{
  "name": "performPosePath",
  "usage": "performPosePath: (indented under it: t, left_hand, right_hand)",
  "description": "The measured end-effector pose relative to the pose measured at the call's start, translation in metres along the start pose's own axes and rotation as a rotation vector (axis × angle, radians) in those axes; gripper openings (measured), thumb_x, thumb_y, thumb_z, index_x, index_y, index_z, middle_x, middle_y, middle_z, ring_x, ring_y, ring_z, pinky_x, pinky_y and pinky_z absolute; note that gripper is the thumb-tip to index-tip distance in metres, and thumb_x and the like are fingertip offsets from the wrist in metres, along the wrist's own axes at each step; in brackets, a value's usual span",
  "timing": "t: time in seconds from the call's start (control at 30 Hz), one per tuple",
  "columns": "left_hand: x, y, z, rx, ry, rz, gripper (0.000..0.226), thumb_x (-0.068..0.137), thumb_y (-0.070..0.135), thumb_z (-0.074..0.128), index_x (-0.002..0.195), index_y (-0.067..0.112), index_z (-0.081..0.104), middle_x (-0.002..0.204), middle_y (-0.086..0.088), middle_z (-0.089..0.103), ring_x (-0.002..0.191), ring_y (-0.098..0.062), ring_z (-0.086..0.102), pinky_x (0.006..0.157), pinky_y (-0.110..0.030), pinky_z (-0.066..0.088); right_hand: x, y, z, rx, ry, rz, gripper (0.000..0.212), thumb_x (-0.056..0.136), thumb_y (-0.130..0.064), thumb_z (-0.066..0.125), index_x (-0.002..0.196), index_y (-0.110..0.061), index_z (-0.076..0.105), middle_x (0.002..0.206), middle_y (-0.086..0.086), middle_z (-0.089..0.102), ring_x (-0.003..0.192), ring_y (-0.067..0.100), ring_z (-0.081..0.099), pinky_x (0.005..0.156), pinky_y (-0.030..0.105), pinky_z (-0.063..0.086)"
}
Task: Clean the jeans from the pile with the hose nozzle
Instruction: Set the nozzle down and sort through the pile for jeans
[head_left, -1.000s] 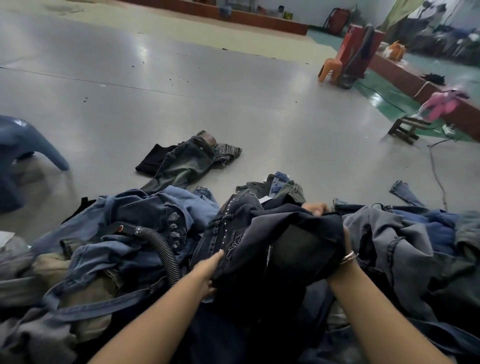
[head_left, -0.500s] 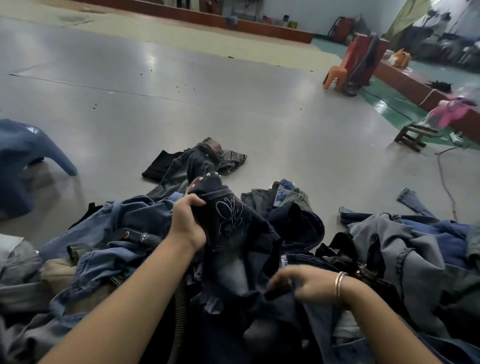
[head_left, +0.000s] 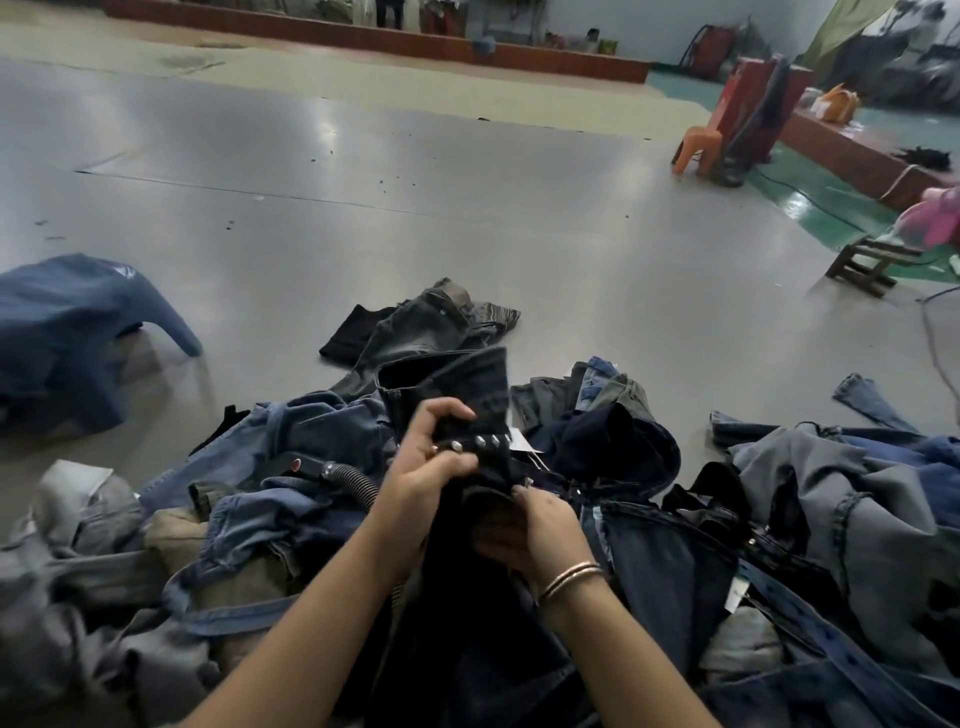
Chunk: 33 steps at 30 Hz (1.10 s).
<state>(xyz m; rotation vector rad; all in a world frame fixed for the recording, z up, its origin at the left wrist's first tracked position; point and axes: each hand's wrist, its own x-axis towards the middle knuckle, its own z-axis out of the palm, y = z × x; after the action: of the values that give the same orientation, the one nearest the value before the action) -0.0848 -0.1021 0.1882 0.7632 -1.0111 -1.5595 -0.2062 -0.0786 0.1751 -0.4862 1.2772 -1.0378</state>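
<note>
- A pair of dark jeans (head_left: 457, 382) is held up over the pile of jeans (head_left: 291, 525) on the floor (head_left: 467, 218), just in front of the person.
- Its long axis runs roughly up and away from the person: one folded-over end stands upright above the hands, and the rest hangs down between the forearms towards the bottom edge of the view.
- A row of metal studs (head_left: 483, 442) is seen across the dark denim, just beside the fingers.
- The left hand (head_left: 431, 462) is closed round the dark jeans, with fingers curled over the fabric near the studs.
- The right hand (head_left: 535, 530) is also curled into the same garment, lower down and just beside the left hand; two bangles (head_left: 571, 577) are worn on its wrist.
- The hose (head_left: 348, 475), ribbed and black, lies on the pile just left of the left hand, its nozzle (head_left: 298, 464) pointing left; it is touched by neither hand.
- A separate grey pair of jeans (head_left: 421, 327) lies flat on the floor beyond the pile.
- A blue garment (head_left: 67, 322) is draped at the far left.
</note>
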Motion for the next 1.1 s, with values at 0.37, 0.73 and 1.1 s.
performPosePath:
  t: [0.37,0.73,1.1]
  left_hand:
    - [0.005,-0.011,0.002,-0.351,0.382,0.192,0.045,0.074,-0.007,0.041,0.095,0.025,0.066,0.092,-0.004,0.071,0.083,-0.021,0.069,0.065,-0.028,0.057]
    - [-0.009,-0.001,0.022,0.189,0.337,0.138,0.062,0.062,0.008,0.051,0.115,0.04,0.046,0.135,0.0,0.042,0.124,-0.019,0.047,0.1,-0.038,0.045]
    - [-0.008,-0.002,0.023,0.847,0.059,0.058,0.024,0.087,0.027,0.065,0.07,0.017,0.051,0.06,0.009,0.054,0.056,-0.007,0.046,0.058,-0.028,0.037]
  right_hand:
    - [-0.02,-0.006,0.003,0.721,-0.368,-0.328,0.021,0.066,-0.019,0.068,0.081,-0.006,0.075,0.087,0.014,0.072,0.086,0.025,0.07,0.085,0.035,0.056]
    - [-0.018,-0.015,-0.008,0.604,-0.314,-0.355,0.04,0.09,-0.037,0.05,0.103,-0.009,0.076,0.112,0.017,0.07,0.103,0.029,0.069,0.079,0.036,0.057]
    - [-0.016,-0.024,-0.015,0.551,-0.318,-0.173,0.042,0.067,-0.029,0.076,0.098,-0.001,0.075,0.102,0.019,0.071,0.092,0.029,0.07,0.088,0.038,0.057]
